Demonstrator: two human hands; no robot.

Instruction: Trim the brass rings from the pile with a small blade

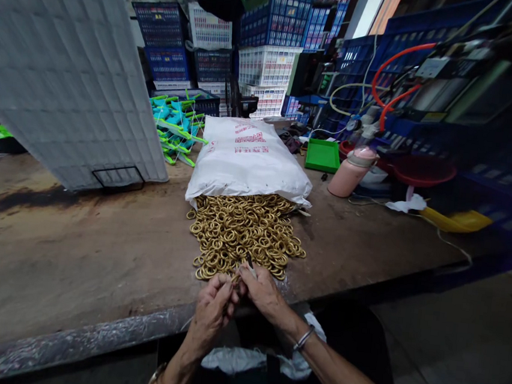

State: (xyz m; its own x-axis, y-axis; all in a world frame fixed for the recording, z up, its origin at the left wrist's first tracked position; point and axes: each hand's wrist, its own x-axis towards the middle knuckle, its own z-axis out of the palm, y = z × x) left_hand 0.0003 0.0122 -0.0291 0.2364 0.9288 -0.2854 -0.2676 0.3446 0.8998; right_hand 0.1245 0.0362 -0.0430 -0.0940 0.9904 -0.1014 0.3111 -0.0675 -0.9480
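A heap of gold-coloured rings (243, 233) spills from the mouth of a white sack (249, 167) with red print. At the heap's near edge my left hand (213, 308) is closed, thumb and forefinger pinched on what looks like one gold ring, mostly hidden by the fingers. Close beside it, fingertips almost touching, my right hand (264, 292) grips a small thin tool (250, 265) with a dark pointed tip, perhaps a blade; its exact kind does not show. A bracelet circles the right wrist.
At left stands a tall grey ribbed panel (81, 78). Green and blue plastic pieces (178, 127) lie behind the sack. To the right are a green tray (323, 156), a pink bottle (350, 174) and a red bowl (425, 171). Stacked crates (268, 66) fill the back.
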